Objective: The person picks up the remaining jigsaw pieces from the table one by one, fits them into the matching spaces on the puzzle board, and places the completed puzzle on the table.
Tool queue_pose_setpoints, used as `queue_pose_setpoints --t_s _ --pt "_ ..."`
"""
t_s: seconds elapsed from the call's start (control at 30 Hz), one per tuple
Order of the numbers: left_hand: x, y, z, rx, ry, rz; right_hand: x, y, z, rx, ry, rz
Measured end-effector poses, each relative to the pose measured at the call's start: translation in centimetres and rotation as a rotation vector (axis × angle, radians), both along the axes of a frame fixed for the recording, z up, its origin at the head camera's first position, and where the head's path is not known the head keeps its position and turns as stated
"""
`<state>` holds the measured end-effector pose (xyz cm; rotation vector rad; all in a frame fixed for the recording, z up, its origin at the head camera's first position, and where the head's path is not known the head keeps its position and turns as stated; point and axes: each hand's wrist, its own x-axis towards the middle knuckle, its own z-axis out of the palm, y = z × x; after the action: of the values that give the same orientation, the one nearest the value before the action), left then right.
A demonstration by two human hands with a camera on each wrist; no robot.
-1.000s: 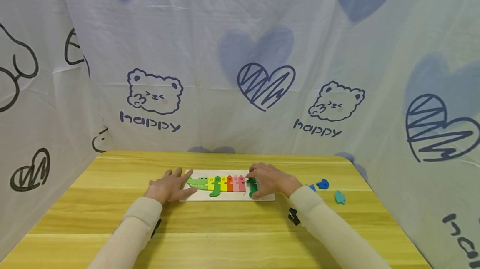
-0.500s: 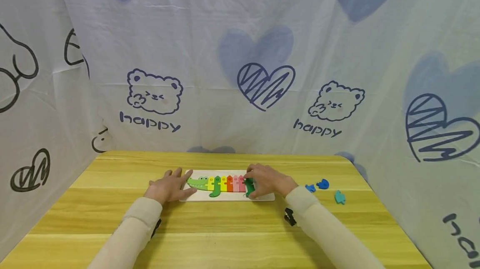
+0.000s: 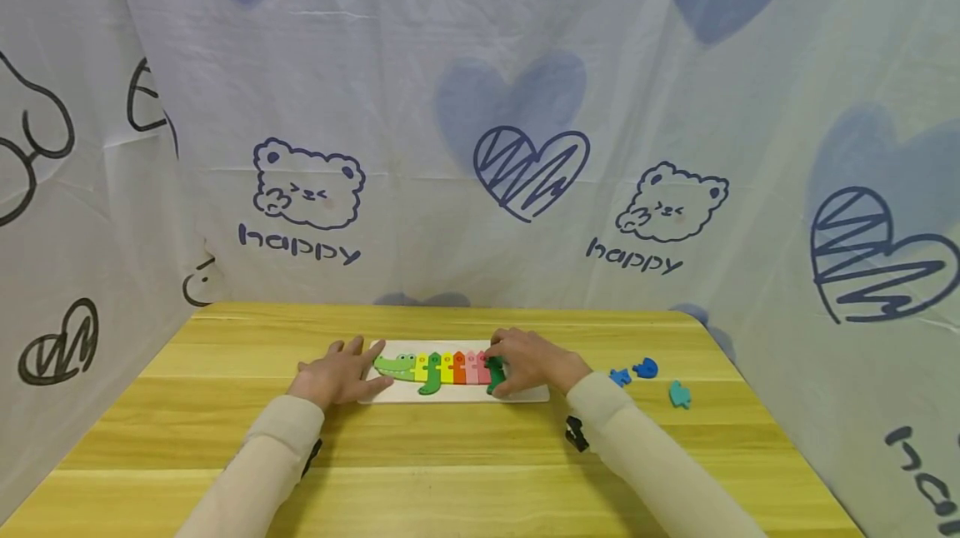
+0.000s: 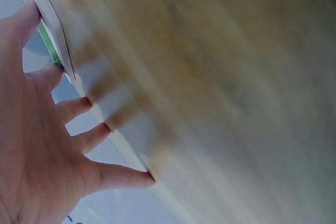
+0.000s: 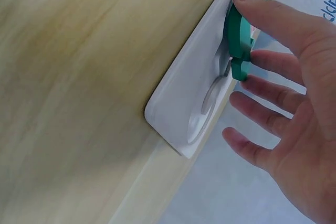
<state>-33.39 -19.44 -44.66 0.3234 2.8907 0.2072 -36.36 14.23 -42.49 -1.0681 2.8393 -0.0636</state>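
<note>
A white puzzle board (image 3: pixel 468 395) lies on the table, with a light green crocodile head (image 3: pixel 395 366) at its left and a row of yellow, green, orange and pink pieces (image 3: pixel 460 367) beside it. My left hand (image 3: pixel 341 373) has its fingers spread, the thumb and index finger touching the board's left end. With thumb and fingers, my right hand (image 3: pixel 534 361) pinches a dark green puzzle piece (image 5: pixel 239 32) against the pink end of the row. In the right wrist view, this piece stands slightly raised over the recess, whose curved tail part (image 5: pixel 205 108) shows bare. The right hand partly hides it from the head view.
Two blue puzzle pieces, one nearer (image 3: pixel 620 377) and one farther (image 3: pixel 645 368), lie right of the board. A teal piece (image 3: pixel 679 395) is farther right. Behind the wooden table (image 3: pixel 450 471) hangs a white printed curtain (image 3: pixel 420 146).
My right hand has moved a little left with the dark green piece, bringing it up to the pink pieces. The left hand stays in place.
</note>
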Motion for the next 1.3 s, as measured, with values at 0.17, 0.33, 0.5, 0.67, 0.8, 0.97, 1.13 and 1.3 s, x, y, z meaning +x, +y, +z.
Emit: queue_pose_setpoints --t_s 0.17,0.33,0.5,0.67,0.8,0.97,1.13,1.3 --pt "0.0 0.1 0.0 0.002 0.0 -0.003 0.0 0.0 0.1 0.003 -0.004 -0.003" --pt "0.0 0.1 0.0 0.002 0.002 -0.006 -0.2 0.1 -0.2 0.009 0.002 -0.004" --pt "-0.1 0.0 0.0 0.003 0.006 -0.006 -0.2 0.2 -0.4 0.005 -0.002 -0.018" --pt "-0.2 0.1 0.0 0.003 0.008 -0.004 -0.3 0.2 -0.4 -0.001 -0.01 -0.028" --pt "-0.1 0.1 0.1 0.004 0.009 -0.003 -0.4 0.2 -0.4 -0.002 -0.014 -0.028" --pt "-0.1 0.1 0.1 0.001 0.005 -0.001 -0.3 0.4 -0.5 -0.016 -0.027 -0.027" --pt "-0.1 0.1 0.2 0.004 0.011 -0.005 -0.2 0.6 -0.8 -0.02 -0.017 -0.023" --pt "0.1 0.1 0.0 0.014 0.004 -0.004 -0.3 0.8 -1.3 -0.018 -0.024 -0.019"
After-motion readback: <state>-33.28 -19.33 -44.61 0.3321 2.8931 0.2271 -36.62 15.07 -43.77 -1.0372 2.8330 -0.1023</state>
